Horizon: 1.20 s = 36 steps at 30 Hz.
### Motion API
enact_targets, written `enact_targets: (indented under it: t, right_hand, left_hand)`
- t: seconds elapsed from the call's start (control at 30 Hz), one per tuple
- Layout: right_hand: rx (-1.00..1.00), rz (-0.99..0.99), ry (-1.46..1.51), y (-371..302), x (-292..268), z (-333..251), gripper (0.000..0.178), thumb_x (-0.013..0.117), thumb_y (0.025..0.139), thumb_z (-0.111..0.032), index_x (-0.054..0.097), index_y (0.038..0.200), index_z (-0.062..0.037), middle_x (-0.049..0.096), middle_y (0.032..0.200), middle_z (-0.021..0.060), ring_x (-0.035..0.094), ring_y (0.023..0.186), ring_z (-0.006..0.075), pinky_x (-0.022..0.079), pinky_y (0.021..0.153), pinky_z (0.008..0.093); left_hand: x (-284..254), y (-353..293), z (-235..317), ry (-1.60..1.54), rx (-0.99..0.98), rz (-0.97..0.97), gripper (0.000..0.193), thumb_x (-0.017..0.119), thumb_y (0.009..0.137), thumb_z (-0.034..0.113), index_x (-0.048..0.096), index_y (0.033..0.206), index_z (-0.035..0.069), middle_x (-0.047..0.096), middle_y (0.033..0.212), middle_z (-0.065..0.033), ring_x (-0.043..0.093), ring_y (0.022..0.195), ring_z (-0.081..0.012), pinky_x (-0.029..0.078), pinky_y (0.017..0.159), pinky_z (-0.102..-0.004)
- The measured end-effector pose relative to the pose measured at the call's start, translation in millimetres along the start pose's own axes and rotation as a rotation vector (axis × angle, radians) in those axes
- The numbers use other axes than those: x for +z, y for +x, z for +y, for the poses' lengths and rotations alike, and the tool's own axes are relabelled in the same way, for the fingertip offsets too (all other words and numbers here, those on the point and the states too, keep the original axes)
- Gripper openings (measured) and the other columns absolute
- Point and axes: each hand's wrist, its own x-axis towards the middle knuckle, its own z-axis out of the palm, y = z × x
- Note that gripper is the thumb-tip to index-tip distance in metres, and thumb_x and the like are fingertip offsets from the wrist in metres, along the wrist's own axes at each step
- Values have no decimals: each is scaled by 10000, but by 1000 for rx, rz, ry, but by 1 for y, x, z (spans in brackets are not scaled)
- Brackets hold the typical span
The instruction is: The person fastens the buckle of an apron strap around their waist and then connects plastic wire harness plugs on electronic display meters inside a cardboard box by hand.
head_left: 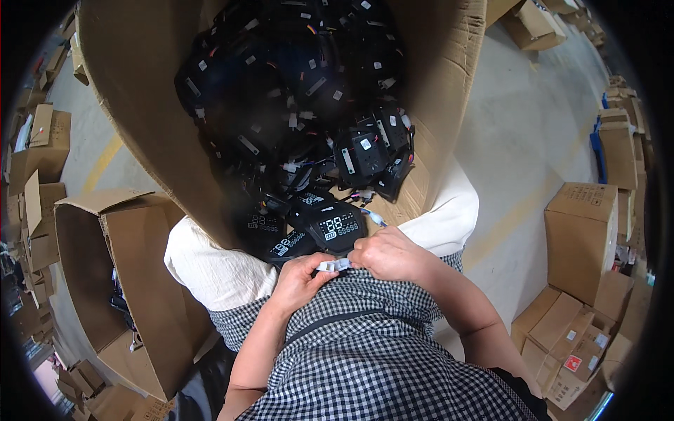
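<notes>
Close in front of my checked apron (372, 337), my two hands meet at a pair of wire connectors. My left hand (300, 282) pinches a white plastic connector (326, 266) between thumb and fingers. Against it sits a paler, translucent connector (342, 264), held in the closed fingers of my right hand (387, 254). Whether the two are fully joined I cannot tell. Just beyond my fingers lies a black display unit (337, 228) with white segment digits. A short cable with a pale blue-white plug (377, 219) shows above my right hand.
A large cardboard box (133, 119) opens toward me, filled with black display units (365, 147) and their wires. Another open carton (144, 281) stands at left. Stacked cartons (579, 224) line the right side, on a grey floor (519, 119) with yellow lines.
</notes>
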Motion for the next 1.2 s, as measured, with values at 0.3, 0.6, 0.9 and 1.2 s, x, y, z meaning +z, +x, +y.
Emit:
enact_targets:
  t: [0.3, 0.6, 0.9, 1.2]
  right_hand:
    - [-87, 14, 338, 5, -1, 18, 174, 588, 881, -249, 670, 922, -102, 631, 799, 65, 627, 762, 292, 457, 640, 405]
    - [-38, -25, 372, 23, 14, 17, 202, 579, 895, -254, 658, 916, -69, 639, 806, 84, 629, 770, 284, 472, 673, 406]
    - [351, 522, 219, 161, 47, 74, 187, 602, 865, -188, 678, 886, -18, 586, 1081, 179, 611, 933, 319, 485, 819, 429]
    - [298, 386, -91, 228, 75, 55, 229, 610, 790, -213, 704, 892, -31, 499, 1233, 137, 502, 1089, 304, 429, 946, 400]
  left_hand:
    - [-1, -1, -10, -297, -94, 7, 176, 696, 836, 116, 660, 994, 46, 692, 899, -56, 652, 806, -150, 514, 708, -275]
    - [-11, -1, -6, -226, -144, 3, 166, 670, 869, 136, 640, 1006, 49, 664, 835, -45, 619, 751, -132, 497, 688, -270]
    - [-25, -11, 18, -21, 104, 190, 339, 799, 711, 104, 648, 1013, 81, 599, 764, -38, 589, 686, -157, 463, 609, -271]
    - [-19, -16, 18, 238, 98, 290, 231, 768, 729, 161, 643, 911, 97, 674, 846, -25, 596, 795, -226, 468, 749, -343]
